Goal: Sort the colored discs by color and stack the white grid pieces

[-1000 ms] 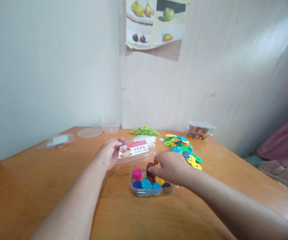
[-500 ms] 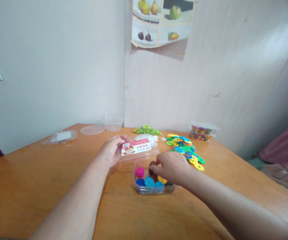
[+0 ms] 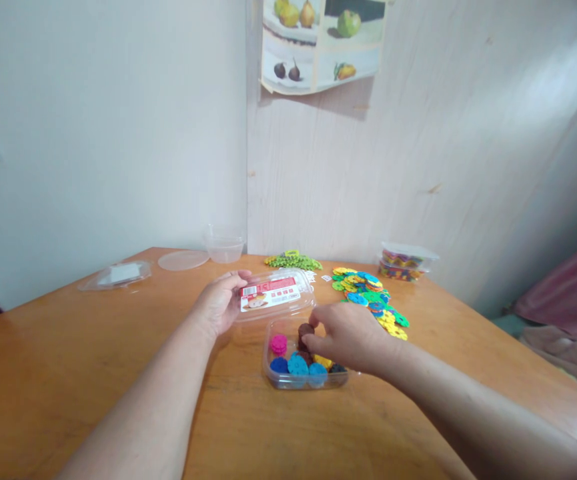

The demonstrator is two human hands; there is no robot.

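My left hand [image 3: 221, 305] grips the left edge of a clear plastic lid [image 3: 295, 308] with a red and white label, held tilted above the table. Below it stands a clear plastic box [image 3: 269, 380] with pink discs [image 3: 279, 344], blue discs [image 3: 298, 366], yellow and dark ones inside. My right hand [image 3: 343, 333] reaches over the box's right side, thumb and fingers closed on a small stack of brown discs [image 3: 305, 333]. The fingertips' far side is hidden, and the hand covers part of the box.
Behind my right hand lies a pile of colourful notched discs [image 3: 368, 293]. Green pieces [image 3: 293, 261] are heaped near the wall. Two filled, lidded boxes [image 3: 405, 261] stand at the back right. A clear tub [image 3: 225, 245], a round lid [image 3: 183, 260] and another lid [image 3: 117, 274] are at the back left.
Almost nothing differs. The view has shifted very slightly; both hands keep their holds, and the brown discs stay at about the same spot above the box.
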